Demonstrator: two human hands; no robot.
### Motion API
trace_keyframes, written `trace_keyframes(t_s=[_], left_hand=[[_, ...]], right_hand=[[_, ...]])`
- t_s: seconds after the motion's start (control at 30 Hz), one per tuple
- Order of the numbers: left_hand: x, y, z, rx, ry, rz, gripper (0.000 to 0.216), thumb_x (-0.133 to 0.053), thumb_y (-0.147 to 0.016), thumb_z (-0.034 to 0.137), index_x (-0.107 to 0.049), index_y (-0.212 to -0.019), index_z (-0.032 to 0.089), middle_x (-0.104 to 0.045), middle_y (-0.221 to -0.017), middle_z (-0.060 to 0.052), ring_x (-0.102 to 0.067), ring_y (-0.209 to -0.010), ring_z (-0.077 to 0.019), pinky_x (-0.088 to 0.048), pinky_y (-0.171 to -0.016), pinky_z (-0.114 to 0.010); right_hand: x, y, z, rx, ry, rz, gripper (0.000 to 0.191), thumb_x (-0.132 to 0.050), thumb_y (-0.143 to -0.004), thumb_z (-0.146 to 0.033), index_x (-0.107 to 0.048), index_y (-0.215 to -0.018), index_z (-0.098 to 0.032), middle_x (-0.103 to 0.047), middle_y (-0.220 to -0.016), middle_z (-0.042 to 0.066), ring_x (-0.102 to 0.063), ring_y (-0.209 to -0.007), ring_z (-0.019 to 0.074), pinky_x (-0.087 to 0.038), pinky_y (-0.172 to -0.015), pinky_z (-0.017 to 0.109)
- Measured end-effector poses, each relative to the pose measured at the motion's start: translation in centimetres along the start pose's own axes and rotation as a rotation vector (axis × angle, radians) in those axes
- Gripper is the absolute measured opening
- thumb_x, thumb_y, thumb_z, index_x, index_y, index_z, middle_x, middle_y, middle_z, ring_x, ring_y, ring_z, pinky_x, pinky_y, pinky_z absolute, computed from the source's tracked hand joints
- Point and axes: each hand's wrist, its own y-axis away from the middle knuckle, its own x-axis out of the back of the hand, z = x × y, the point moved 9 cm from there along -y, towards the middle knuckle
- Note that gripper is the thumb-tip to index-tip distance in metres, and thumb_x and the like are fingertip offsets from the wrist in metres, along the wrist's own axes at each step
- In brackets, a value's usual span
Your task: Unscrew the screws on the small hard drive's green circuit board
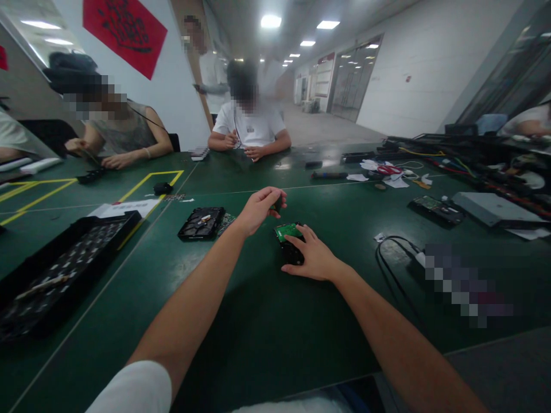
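A black hard drive (293, 252) with a green circuit board (287, 230) on its upper face lies on the table in front of me. My right hand (316, 252) grips it from the right, thumb at the near side and fingers over the far part. Just beyond the drive, my left hand (260, 209) is raised above the table with its fingers closed around a small dark piece (279, 203), too small to name. To the left sits a black square frame (201, 222) with small bits in it, beside some loose small parts (226, 222).
A long black tray (129, 221) of small parts lies at left. On the right are a cable (381, 252), another drive (437, 210), a grey metal box (495, 209) and heaped wiring. A screwdriver-like tool (329, 175) lies farther back. People sit across the green table (258, 321).
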Motion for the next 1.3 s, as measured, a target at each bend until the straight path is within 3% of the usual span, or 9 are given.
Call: trace_keyframes(t_s=[0.5, 1.3], left_hand=[[0.45, 0.18, -0.15, 0.007, -0.002, 0.043, 0.036, -0.072, -0.088, 0.050, -0.070, -0.103, 0.018, -0.067, -0.099, -0.007, -0.067, -0.090, -0.0185, -0.057, -0.062, -0.025], [0.23, 0.24, -0.23, 0.031, 0.023, 0.006, 0.035, -0.073, -0.088, 0.050, -0.071, -0.103, 0.017, -0.067, -0.101, -0.008, -0.066, -0.091, -0.0202, -0.057, -0.063, -0.026]], right_hand=[[0.03, 0.11, -0.21, -0.018, 0.019, -0.008, 0.102, -0.064, -0.077, -0.084, -0.043, -0.157, -0.026, -0.023, -0.170, 0.015, -0.014, -0.157, 0.0457, -0.025, -0.124, 0.061], [-0.03, 0.15, -0.37, -0.004, 0.033, -0.001, 0.100, -0.068, -0.077, -0.080, -0.044, -0.157, -0.024, -0.025, -0.168, 0.016, -0.017, -0.156, 0.0465, -0.025, -0.124, 0.061]])
